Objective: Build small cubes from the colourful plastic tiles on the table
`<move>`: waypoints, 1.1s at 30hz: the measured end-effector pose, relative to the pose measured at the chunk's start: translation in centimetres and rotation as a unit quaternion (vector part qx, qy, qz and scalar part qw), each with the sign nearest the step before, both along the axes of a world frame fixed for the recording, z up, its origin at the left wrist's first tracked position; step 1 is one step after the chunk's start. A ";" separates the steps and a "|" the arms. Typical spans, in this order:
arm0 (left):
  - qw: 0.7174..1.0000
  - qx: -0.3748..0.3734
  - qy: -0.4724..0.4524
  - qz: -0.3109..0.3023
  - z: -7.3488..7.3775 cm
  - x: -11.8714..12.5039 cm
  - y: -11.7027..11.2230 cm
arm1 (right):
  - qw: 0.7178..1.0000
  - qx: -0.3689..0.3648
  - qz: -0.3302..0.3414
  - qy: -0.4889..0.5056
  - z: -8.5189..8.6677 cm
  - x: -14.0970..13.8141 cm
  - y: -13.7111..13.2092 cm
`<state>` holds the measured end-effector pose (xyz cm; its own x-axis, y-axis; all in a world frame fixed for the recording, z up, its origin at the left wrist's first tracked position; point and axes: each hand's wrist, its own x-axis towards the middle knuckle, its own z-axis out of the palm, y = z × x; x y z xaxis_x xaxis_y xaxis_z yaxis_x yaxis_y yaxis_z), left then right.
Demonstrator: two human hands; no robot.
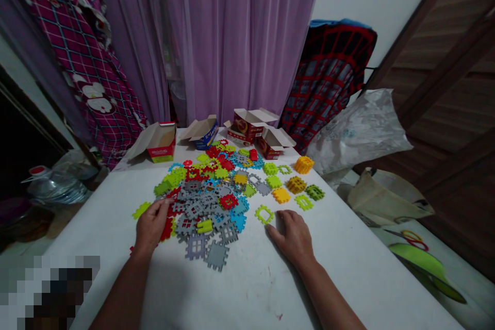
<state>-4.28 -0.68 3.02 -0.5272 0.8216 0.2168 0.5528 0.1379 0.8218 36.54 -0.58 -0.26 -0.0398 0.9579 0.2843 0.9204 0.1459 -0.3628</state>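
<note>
My left hand (151, 224) is at the left edge of a heap of plastic interlocking building pieces (199, 209), its fingers curled together and fingertips against the red pieces. Whether it grips one is hidden. My right hand (294, 237) rests on the table, thumb apart from the fingers and holding nothing. Just beyond its thumb lies a yellow-green square frame piece (264, 214). Grey, red, blue and green notched pieces make up the heap. Farther right stand small stacks: an orange stack (303, 165), a brownish-yellow stack (296, 184) and an olive-green stack (315, 192).
Along the white table's (247, 289) far edge stand open cardboard boxes: a red box (161, 144), a blue box (204, 136) and several dark red boxes (251, 129). Scissors (412, 240) and a cloth bag (389, 196) lie off the right side. A water bottle (58, 188) is at left.
</note>
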 end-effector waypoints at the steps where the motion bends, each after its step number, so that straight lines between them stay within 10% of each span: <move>1: 1.000 0.000 -0.001 -0.001 0.0 0.0 0.0 | 1.000 -0.005 0.002 -0.009 0.1 -0.2 0.0; 33: 1.000 0.006 0.002 0.000 -0.3 -0.1 0.1 | 0.999 0.021 -0.029 -0.028 0.7 -1.1 -0.1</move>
<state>-4.43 -0.55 2.73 -0.5269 0.8187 0.2285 0.5559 0.1286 0.8212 35.41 -0.72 0.41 -0.0026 0.9466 0.3223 0.9465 0.1063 -0.3046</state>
